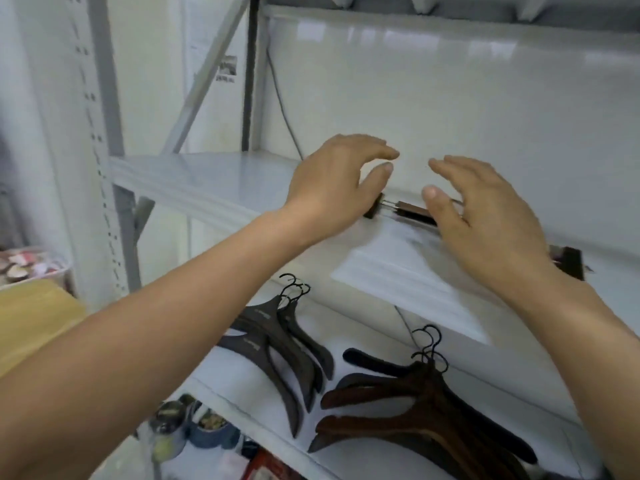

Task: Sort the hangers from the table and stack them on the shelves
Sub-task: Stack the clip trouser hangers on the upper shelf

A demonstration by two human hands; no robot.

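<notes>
A dark brown clip hanger [414, 210] lies along the front edge of the upper grey shelf [207, 174], its right end [571, 261] showing past my right wrist. My left hand [336, 185] hovers over the hanger's left end with fingers spread and relaxed. Over the hanger's middle, my right hand [485, 220] is also open, holding nothing. On the lower shelf [263, 403] lie two piles: dark grey hangers [277, 348] to the left and brown wooden hangers [415, 407] to the right.
The shelf's grey upright post [104, 133] stands at the left. A tub of small items [31, 268] and a yellow cloth [31, 320] sit at the left edge. Jars and tape rolls [194, 427] show below the lower shelf. A cable [284, 112] runs down the back wall.
</notes>
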